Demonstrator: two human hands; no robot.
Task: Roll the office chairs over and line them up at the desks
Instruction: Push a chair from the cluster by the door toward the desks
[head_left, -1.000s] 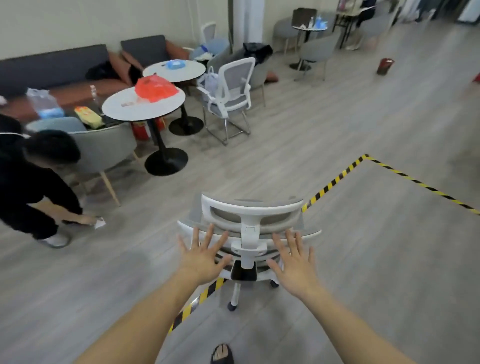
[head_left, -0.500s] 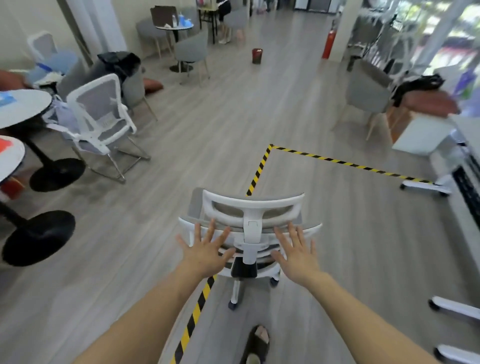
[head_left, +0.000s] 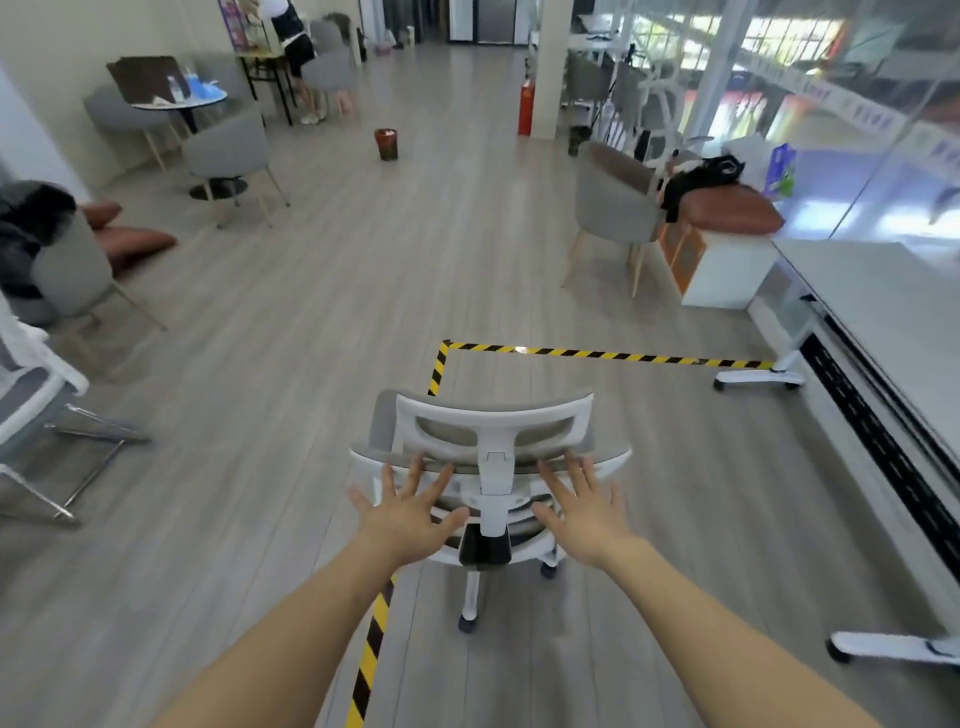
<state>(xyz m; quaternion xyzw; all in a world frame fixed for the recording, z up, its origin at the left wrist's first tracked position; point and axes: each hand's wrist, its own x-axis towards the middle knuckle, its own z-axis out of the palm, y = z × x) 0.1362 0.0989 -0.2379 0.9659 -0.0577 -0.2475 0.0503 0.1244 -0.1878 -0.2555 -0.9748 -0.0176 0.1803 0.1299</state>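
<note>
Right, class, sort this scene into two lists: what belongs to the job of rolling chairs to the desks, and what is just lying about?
Belongs to the job: white office chair; left hand and right hand, flat against its back; desk on the right.

Just lying about: red bin; fire extinguisher; grey armchair; brown cushion; round table.

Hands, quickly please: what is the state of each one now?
Left hand: open, fingers spread, pressing on the office chair back.
Right hand: open, fingers spread, pressing on the same back.
</note>
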